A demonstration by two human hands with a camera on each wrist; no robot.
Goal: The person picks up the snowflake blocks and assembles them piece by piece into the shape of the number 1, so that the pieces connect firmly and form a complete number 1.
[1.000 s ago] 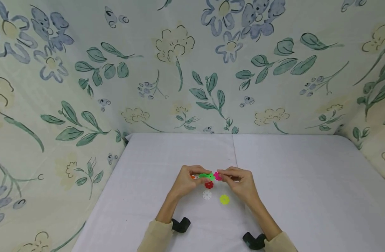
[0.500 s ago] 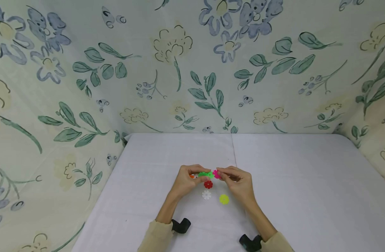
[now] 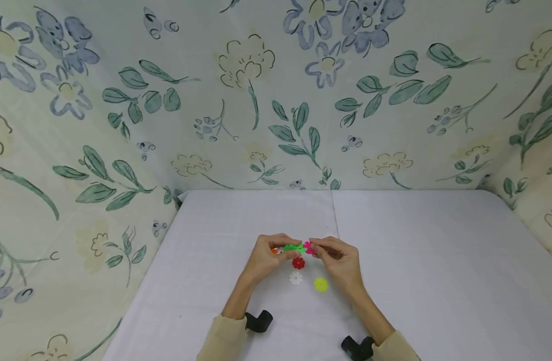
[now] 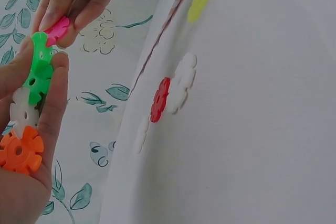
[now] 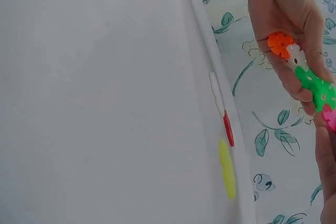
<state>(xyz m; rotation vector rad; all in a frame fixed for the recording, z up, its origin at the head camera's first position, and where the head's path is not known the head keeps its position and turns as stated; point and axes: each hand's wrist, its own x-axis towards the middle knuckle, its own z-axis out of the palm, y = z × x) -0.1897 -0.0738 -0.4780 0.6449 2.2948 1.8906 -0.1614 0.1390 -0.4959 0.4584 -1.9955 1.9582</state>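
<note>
My left hand (image 3: 266,256) grips a short chain of interlocking notched flower discs between thumb and fingers. In the left wrist view the chain runs from an orange disc (image 4: 21,150) near the palm, through a white disc (image 4: 23,109), to green discs (image 4: 40,66) at the fingertips. With thumb and fingers my right hand (image 3: 345,261) pinches a pink flower disc (image 4: 59,29), whose edge meets the outer green one. Whether their slots are engaged cannot be told. Both hands are raised above the white-covered table (image 3: 416,260).
Below the hands lie a red disc (image 3: 298,263), a white disc (image 3: 296,278) and a yellow disc (image 3: 321,285). Another white disc (image 4: 143,136) shows beside the red one in the left wrist view. Floral cloth (image 3: 258,140) hangs behind the table.
The right hand with the pink disc has shifted slightly left and away from me. The left hand keeps its grip on the chain and has barely moved. The loose discs lie as before.
</note>
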